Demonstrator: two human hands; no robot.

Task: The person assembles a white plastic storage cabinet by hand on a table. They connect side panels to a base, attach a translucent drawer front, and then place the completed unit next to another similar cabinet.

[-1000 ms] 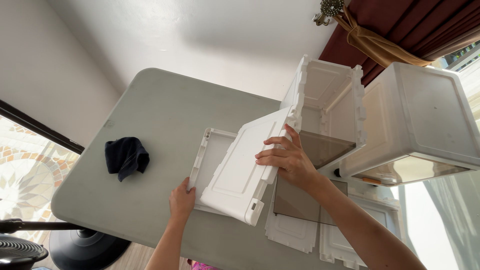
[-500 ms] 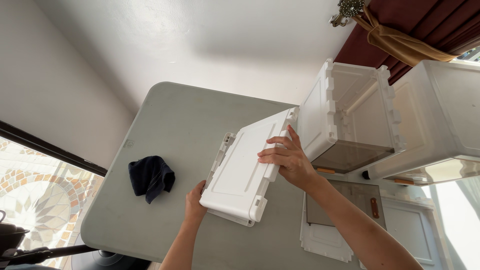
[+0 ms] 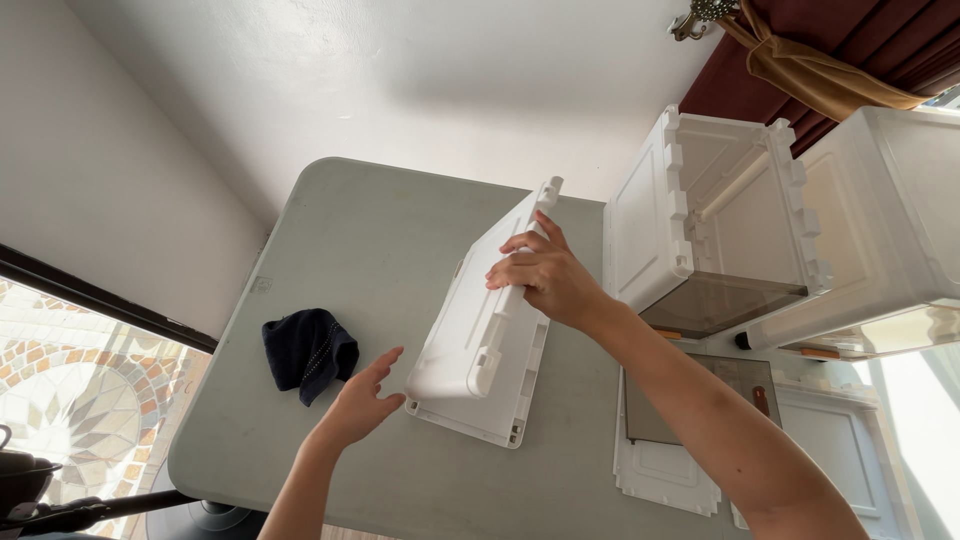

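My right hand (image 3: 545, 275) sits at frame centre, fingers curled over the raised long edge of a white panel (image 3: 480, 340), gripping it. The panel is tilted, that edge lifted, running from the lower centre up toward the upper centre of the frame. Under it lies a second white panel (image 3: 520, 395), flat on the table (image 3: 380, 230), its notched border showing along the right and bottom.

My left hand (image 3: 365, 400), lower centre-left, is spread open and holds nothing; its fingertips (image 3: 395, 402) are just beside the tilted panel's lower corner, and I cannot tell if they touch it.

Left of that hand a dark cloth (image 3: 308, 350) lies bunched, near the table's left edge. The table's upper left stretch is bare grey surface up to its rounded corner, so there is room there. The near edge runs along the bottom of the frame below my left wrist.

To the right it is crowded: an assembled white box (image 3: 700, 220) stands open-sided just beside my right wrist, a larger bin (image 3: 890, 210) touches it at the far right, and more flat panels (image 3: 665, 470) lie at lower right under my forearm.
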